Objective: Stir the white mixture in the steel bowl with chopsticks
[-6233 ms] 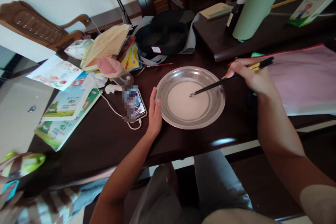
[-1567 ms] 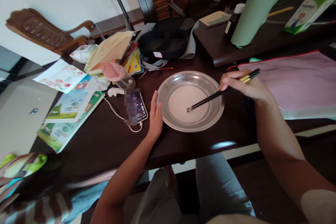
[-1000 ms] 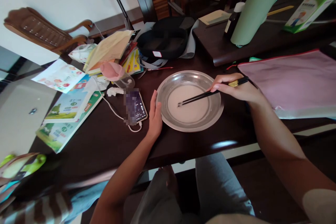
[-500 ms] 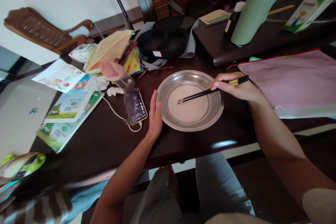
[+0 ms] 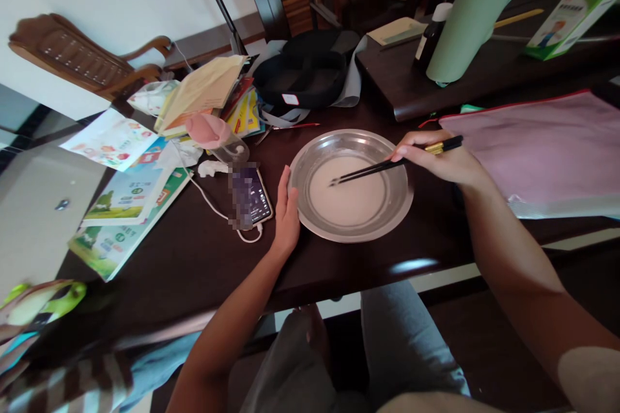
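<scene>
Right hand [image 5: 440, 161] pinches 2 chopsticks [image 5: 382, 169] near their gold-banded tops. The tips reach away from the grip into the white liquid [image 5: 353, 197] pooled in the shallow metal dish [image 5: 356, 139], which sits on the dark table [image 5: 194, 251] right under the sticks.

Left hand [image 5: 287, 213] is spread, fingers straight, its edge against the rim on the side opposite the grip, clasping nothing.

Risks, as I judge them:
- The rim is low, so a brisk sweep could slop liquid over it. The phone [image 5: 249, 197] and its cable [image 5: 208, 200], just beyond the left hand, would likely get wet first.
- The dish is braced on 1 side only. A drag toward the grip could slide it at the pink folder [image 5: 547, 148] behind the right wrist.
</scene>
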Motion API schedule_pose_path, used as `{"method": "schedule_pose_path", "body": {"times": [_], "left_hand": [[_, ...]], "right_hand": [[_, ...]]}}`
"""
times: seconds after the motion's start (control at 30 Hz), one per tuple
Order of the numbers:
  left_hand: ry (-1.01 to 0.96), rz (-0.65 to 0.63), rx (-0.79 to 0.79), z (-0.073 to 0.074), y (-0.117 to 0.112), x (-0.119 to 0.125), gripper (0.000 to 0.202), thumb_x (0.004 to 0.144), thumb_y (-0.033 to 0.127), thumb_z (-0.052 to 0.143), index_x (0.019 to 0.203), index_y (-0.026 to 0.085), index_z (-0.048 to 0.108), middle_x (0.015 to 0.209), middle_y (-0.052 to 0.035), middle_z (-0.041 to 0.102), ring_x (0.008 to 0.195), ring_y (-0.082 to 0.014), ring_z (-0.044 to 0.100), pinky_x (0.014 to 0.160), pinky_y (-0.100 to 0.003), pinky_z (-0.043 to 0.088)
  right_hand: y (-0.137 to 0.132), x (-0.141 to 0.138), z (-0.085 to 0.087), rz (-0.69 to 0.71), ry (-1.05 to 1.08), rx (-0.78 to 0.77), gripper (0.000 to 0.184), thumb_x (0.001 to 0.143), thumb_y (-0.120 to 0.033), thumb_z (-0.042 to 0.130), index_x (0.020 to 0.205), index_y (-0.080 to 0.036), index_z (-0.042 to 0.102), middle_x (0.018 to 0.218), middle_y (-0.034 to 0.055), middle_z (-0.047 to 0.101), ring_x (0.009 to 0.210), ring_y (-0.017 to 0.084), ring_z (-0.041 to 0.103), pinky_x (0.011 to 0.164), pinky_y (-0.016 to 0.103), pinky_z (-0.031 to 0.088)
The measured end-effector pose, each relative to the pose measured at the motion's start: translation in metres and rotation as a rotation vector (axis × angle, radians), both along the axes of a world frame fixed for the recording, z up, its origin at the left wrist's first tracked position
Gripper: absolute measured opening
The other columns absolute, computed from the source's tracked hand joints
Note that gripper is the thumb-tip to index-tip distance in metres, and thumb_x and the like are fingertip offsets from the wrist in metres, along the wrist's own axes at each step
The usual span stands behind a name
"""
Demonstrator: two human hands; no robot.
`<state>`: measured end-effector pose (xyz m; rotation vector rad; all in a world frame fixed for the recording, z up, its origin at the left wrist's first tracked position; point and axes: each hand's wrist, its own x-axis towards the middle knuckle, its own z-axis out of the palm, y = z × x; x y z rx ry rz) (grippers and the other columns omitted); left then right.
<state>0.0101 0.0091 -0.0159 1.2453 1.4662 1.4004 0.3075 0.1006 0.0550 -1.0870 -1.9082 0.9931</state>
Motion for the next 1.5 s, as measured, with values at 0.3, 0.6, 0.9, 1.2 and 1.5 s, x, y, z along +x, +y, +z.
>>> {"method": "schedule_pose_path", "body": {"times": [0.3,0.6,0.9,1.2,1.5], "left_hand": [[0.03,0.01,-0.008,0.004,-0.001,0.001,0.062,0.095,0.06,0.051,0.15,0.032,0.044,0.166,-0.0027,0.036,0.156,-0.0239,0.028,0.129,-0.042,0.022],[0.003,0.012,-0.005,0.001,0.001,-0.001,0.064,0.094,0.06,0.052,0.15,0.031,0.044,0.166,-0.0037,0.035,0.155,-0.0243,0.029,0.129,-0.043,0.02],[0.0,0.011,-0.003,0.001,0.001,0.001,0.064,0.094,0.06,0.052,0.151,0.031,0.043,0.166,-0.0038,0.035,0.156,-0.0238,0.029,0.129,-0.042,0.02],[0.01,0.006,-0.008,0.001,0.001,-0.001,0.062,0.095,0.06,0.051,0.15,0.033,0.044,0.166,-0.0023,0.035,0.156,-0.0241,0.029,0.129,-0.043,0.02],[0.01,0.009,-0.003,0.001,0.001,-0.002,0.062,0.095,0.06,0.051,0.15,0.032,0.044,0.166,-0.0028,0.036,0.155,-0.0238,0.031,0.129,-0.042,0.022]], "right_hand": [[0.0,0.005,0.002,-0.017,0.027,-0.039,0.035,0.087,-0.051,0.066,0.069,-0.023,0.074,0.075,0.0032,0.076,0.076,0.019,0.068,0.074,0.032,0.048],[0.006,0.012,0.002,-0.182,0.156,0.023,0.035,0.089,-0.042,0.066,0.061,-0.022,0.071,0.066,0.0017,0.071,0.068,0.016,0.064,0.073,0.031,0.045],[0.0,0.0,0.001,-0.002,0.002,0.009,0.029,0.087,-0.047,0.067,0.074,-0.023,0.076,0.079,0.003,0.077,0.077,0.019,0.066,0.072,0.031,0.046],[0.001,0.005,0.001,-0.027,0.067,-0.039,0.032,0.088,-0.046,0.066,0.067,-0.023,0.074,0.074,0.0031,0.075,0.074,0.019,0.067,0.075,0.033,0.047],[0.006,0.011,0.001,-0.178,0.152,0.03,0.036,0.088,-0.046,0.066,0.061,-0.022,0.071,0.066,0.0021,0.071,0.068,0.018,0.064,0.074,0.033,0.046]]}}
